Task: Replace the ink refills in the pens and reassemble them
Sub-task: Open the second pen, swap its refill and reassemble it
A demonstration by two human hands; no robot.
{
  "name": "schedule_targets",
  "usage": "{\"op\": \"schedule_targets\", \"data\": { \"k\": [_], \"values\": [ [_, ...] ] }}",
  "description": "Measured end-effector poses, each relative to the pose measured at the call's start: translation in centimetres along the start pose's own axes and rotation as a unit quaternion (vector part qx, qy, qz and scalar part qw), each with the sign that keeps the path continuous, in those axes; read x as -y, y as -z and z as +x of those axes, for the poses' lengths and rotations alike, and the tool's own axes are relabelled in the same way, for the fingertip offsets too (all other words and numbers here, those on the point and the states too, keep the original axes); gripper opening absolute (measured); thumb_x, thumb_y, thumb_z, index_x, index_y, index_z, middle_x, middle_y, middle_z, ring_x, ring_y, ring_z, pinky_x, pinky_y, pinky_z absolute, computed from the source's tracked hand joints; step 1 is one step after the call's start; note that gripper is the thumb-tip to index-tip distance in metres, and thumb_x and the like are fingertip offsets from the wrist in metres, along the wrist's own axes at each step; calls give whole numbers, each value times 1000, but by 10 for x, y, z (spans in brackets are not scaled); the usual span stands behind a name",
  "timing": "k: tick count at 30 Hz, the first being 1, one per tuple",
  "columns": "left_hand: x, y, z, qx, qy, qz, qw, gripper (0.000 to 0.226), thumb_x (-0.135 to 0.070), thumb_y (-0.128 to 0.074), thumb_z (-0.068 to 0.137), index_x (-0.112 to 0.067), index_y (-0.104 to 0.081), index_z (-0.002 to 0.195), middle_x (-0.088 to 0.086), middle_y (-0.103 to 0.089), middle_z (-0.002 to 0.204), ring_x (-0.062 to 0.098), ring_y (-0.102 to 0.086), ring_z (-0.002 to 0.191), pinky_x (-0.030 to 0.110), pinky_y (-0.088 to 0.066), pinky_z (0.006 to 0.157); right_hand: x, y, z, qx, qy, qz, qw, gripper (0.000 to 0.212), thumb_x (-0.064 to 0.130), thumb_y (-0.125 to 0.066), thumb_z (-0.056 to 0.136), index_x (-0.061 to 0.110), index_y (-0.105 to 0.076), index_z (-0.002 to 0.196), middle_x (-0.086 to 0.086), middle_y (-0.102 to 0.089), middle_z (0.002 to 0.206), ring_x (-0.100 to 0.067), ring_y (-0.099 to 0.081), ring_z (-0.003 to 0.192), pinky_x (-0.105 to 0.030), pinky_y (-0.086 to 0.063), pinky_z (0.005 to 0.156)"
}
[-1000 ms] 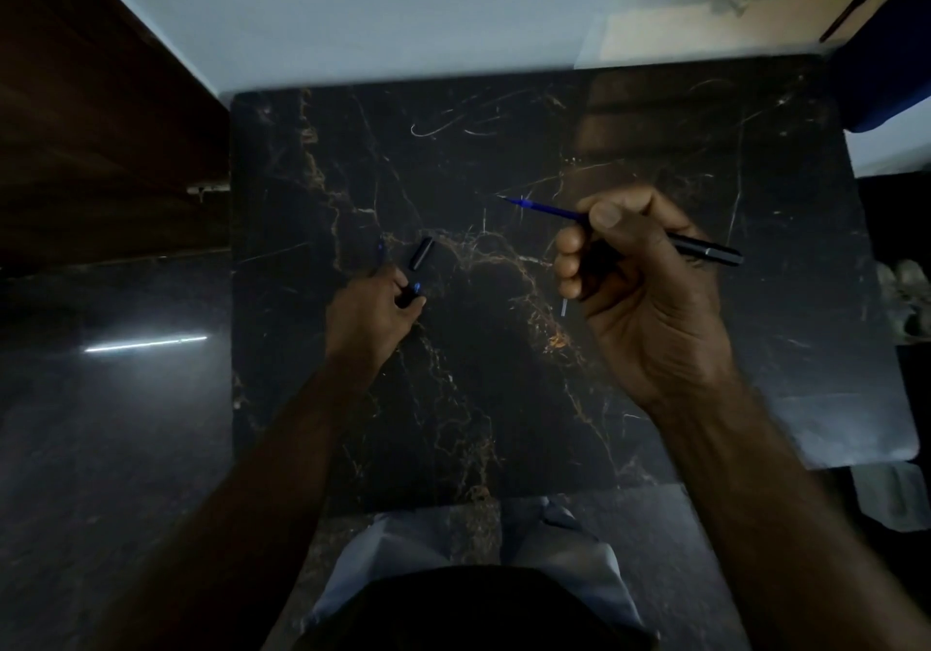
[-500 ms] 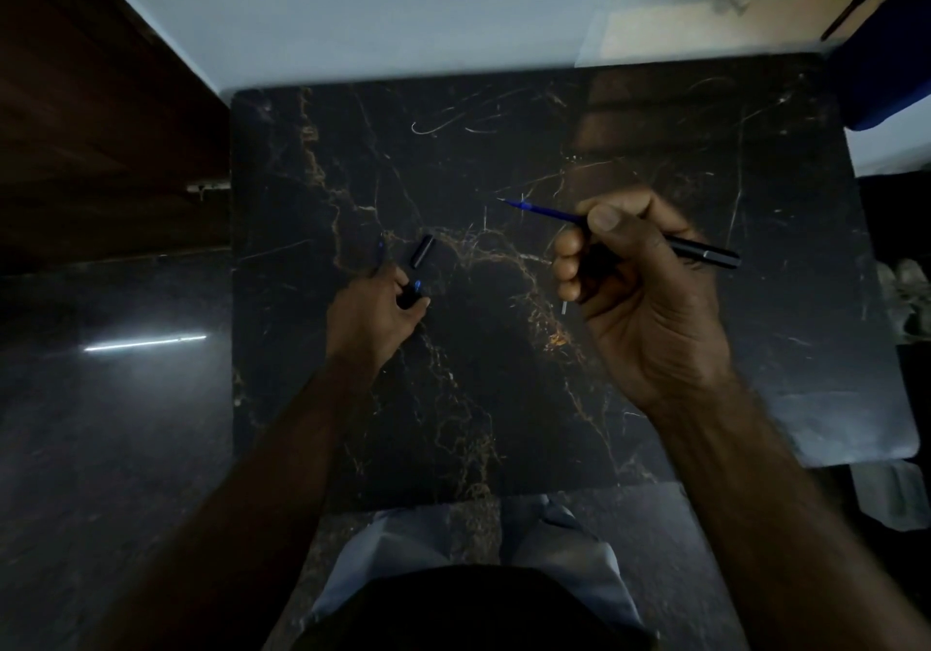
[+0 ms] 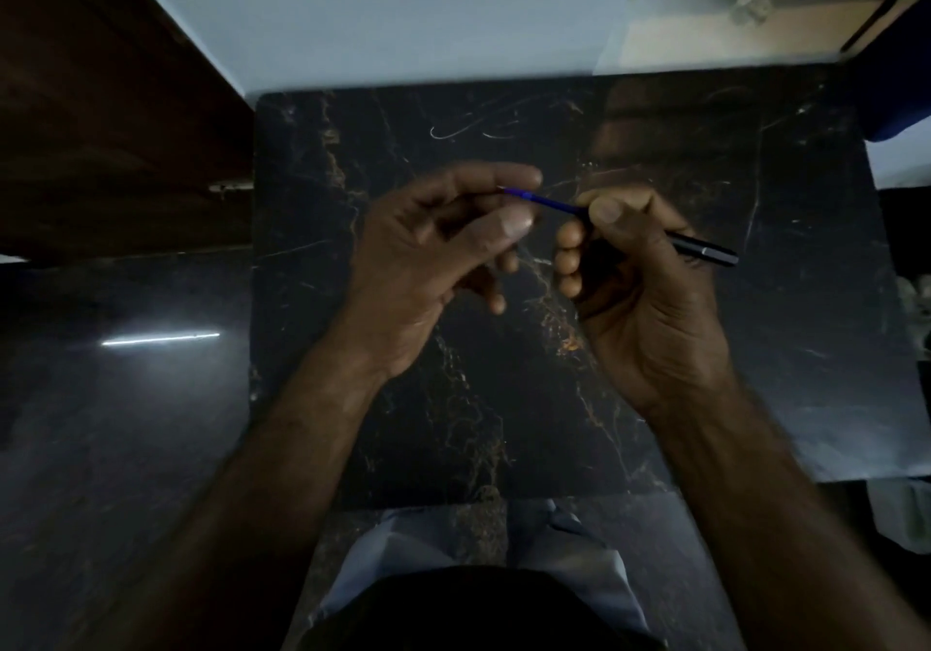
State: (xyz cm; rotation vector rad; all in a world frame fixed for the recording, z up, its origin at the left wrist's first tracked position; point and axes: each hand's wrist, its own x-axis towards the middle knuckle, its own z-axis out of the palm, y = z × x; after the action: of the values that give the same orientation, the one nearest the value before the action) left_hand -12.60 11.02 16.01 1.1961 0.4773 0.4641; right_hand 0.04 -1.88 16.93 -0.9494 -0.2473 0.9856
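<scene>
My right hand (image 3: 640,292) grips a black pen barrel (image 3: 705,250) whose rear end sticks out to the right. A thin blue refill (image 3: 541,200) juts from the barrel's front toward the left. My left hand (image 3: 428,257) is raised just left of it, and the refill's tip sits between the forefinger and thumb, which are a little apart. The small black pen parts seen earlier on the table are hidden behind my left hand. Whether that hand holds one of them does not show.
The work happens over a black marble-pattern tabletop (image 3: 504,423) with rounded corners. A dark wooden cabinet (image 3: 101,121) stands at the left, a pale wall (image 3: 403,10) lies beyond the far edge, and my lap (image 3: 468,575) is below the near edge.
My left hand has left the small parts on the table and risen to the right, up to the refill tip. My right hand has held the pen nearly still.
</scene>
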Motion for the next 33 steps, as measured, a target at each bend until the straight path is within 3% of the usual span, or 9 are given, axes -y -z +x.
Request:
{"op": "schedule_targets", "data": {
  "k": [6,12,14,16,18,21,24,27,33],
  "values": [
    [1,-10,3,-75,-48,-10,996,8,-9,-73,95,-16,-76,100,1,-71,79,14,-64,63,24,-49,47,-6,-19,0,16,8,20,1000,10,2,-53,100,1,-62,95,-8,-71,78,-15,-67,66,-24,-54,57],
    [-13,37,19,-245,-72,-140,957,10,-12,-67,100,-20,-66,95,-9,-66,76,2,-54,57,18,-41,47,-5,-4,-7,-11,-14,25,1000,15,4,-51,101,5,-64,94,-6,-70,79,-14,-65,67,-23,-52,56],
    [-8,65,34,-286,-77,-47,954,9,-14,-74,96,-18,-67,92,-7,-65,72,4,-53,54,21,-42,46,-4,3,-11,-26,-18,25,999,16,5,-52,100,7,-65,92,-5,-70,78,-13,-65,67,-23,-51,56],
    [14,75,47,-254,-33,133,957,6,-15,-80,91,-17,-74,90,-4,-70,73,5,-55,52,22,-46,45,-3,8,-14,-37,-19,26,999,17,6,-51,100,8,-66,91,-4,-69,78,-13,-64,67,-22,-51,56],
    [51,68,54,-138,52,266,952,9,-16,-84,87,-10,-79,91,2,-75,76,3,-61,52,20,-47,47,-2,11,-15,-47,-17,25,998,18,6,-51,100,9,-66,90,-4,-69,77,-13,-64,66,-22,-51,55],
    [110,58,58,-39,121,408,904,15,-23,-88,84,-14,-76,82,-3,-72,66,-6,-58,45,17,-44,47,0,12,-17,-44,-8,18,999,19,5,-51,101,8,-66,90,-5,-69,77,-14,-64,66,-22,-51,56],
    [141,55,65,-38,112,510,852,15,-28,-87,84,-21,-74,80,-9,-72,69,-4,-65,60,22,-51,59,1,13,-19,-39,0,5,999,15,4,-50,101,4,-63,93,-6,-69,78,-15,-64,67,-23,-52,56],
    [154,55,73,-43,121,573,810,13,-28,-82,86,-16,-78,83,-1,-78,78,15,-74,75,35,-61,76,0,17,-21,-40,-5,5,999,13,5,-51,101,4,-62,94,-7,-69,79,-15,-64,67,-23,-52,56],
    [167,52,78,-50,108,632,766,19,-32,-77,89,-18,-70,100,3,-77,92,26,-75,88,44,-62,79,-1,22,-24,-53,-15,7,998,13,7,-54,99,6,-64,93,-7,-69,79,-15,-64,66,-23,-52,56]
  ]
}}
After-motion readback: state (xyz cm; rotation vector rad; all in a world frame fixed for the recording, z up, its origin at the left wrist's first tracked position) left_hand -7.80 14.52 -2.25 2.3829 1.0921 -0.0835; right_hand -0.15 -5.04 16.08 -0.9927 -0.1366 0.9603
